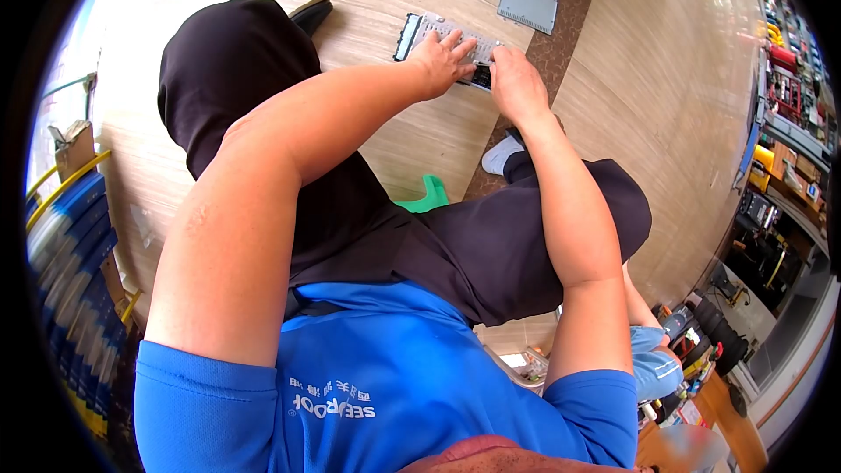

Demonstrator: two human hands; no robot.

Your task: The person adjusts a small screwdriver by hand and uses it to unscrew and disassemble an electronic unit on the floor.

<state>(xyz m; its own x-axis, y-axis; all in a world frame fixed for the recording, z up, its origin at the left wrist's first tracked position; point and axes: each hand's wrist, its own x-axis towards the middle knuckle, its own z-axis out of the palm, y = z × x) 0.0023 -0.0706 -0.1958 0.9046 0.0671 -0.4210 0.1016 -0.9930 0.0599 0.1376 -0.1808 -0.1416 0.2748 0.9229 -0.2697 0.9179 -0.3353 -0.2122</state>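
Note:
On the floor in front of me lies a flat electronic device [409,38] with a perforated silvery metal plate and a dark, pale-fronted end on the left. My left hand [442,63] rests on the plate with its fingers spread. At the device's right end is my right hand [519,86], its fingers drawn together against the edge. Whatever those fingers grip is hidden. A dark part with fine detail shows below the plate, between both hands. Apart from the device, farther back to the right, a grey flat cover panel [528,2] lies on the floor.
A green plastic stool [429,195] shows beneath my legs. Blue stacked goods [74,254] with yellow bars stand at the left. Shelves crowded with tools [788,96] run along the right. Another person's denim-clad leg [655,363] is at lower right. A dark brown strip [569,0] crosses the floor.

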